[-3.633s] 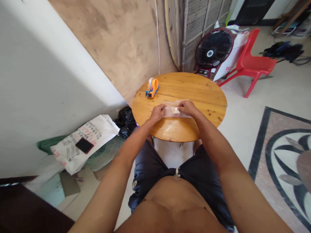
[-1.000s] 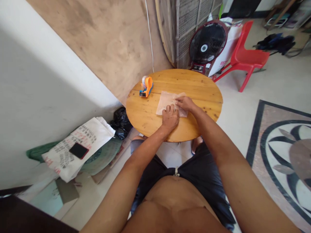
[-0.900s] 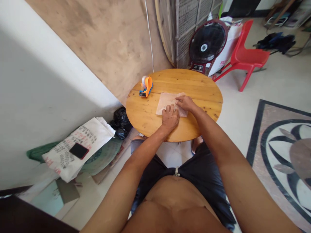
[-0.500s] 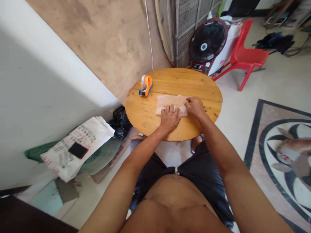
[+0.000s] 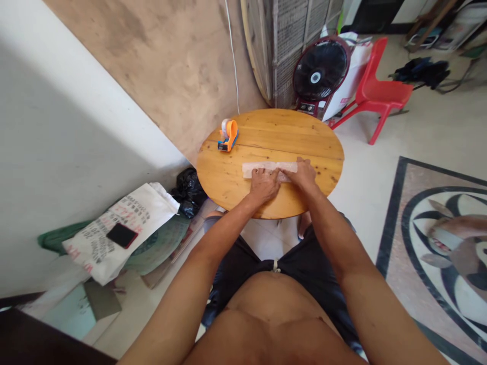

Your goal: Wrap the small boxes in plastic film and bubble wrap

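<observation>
A thin translucent plastic sheet (image 5: 253, 168) lies folded into a narrow strip on the round wooden table (image 5: 323, 152). My left hand (image 5: 263, 184) rests on the near middle of the strip, fingers spread and pressing down. My right hand (image 5: 304, 173) is just to its right, fingers held together on the folded edge of the sheet and pointing left. The two hands nearly touch. The part of the strip beneath them is hidden.
An orange and blue tape dispenser (image 5: 229, 135) stands at the table's far left. Behind the table are a black fan (image 5: 318, 77) and a red plastic chair (image 5: 380, 94). A printed white sack (image 5: 117, 230) and a black bag (image 5: 189, 191) lie on the floor to the left.
The sheet went from a wide, open rectangle to a narrow folded strip. My right hand carried the far edge over toward me; my left hand stayed pressing on the sheet.
</observation>
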`<control>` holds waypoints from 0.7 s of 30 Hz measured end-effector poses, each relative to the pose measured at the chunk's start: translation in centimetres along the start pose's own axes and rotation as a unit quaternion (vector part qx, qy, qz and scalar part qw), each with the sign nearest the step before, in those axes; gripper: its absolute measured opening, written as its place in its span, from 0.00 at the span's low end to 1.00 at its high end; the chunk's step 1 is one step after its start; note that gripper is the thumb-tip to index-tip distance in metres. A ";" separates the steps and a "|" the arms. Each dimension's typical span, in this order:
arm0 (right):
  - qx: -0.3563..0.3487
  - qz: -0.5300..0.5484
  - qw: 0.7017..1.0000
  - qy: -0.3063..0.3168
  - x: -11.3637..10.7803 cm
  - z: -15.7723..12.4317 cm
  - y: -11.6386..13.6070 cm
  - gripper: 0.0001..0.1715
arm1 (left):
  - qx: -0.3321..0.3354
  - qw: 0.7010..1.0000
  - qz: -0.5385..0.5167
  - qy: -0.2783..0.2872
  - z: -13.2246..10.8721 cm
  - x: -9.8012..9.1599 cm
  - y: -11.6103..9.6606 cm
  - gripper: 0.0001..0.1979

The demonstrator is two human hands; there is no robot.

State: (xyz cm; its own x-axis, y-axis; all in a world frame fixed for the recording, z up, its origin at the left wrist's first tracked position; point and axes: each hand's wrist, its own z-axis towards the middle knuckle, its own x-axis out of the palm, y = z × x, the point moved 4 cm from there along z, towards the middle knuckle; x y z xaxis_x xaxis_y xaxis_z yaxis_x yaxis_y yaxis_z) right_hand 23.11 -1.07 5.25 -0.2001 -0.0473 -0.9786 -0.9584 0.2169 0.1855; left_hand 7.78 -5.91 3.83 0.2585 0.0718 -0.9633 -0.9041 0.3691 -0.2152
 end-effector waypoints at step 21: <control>-0.030 0.065 0.988 0.139 1.3 4.7 1.7 0.16 | 0.101 0.991 -0.087 0.026 2.5 0.4 4.8 0.20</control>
State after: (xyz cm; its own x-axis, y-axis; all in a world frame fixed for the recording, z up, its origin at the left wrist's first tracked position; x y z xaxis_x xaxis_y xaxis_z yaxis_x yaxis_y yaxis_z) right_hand 22.21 3.80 3.83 -0.3622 -0.2902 -0.8857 -0.9297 0.1810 0.3209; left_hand 4.38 -1.84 2.82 0.3822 -0.0542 -0.9225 -0.7596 0.5501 -0.3470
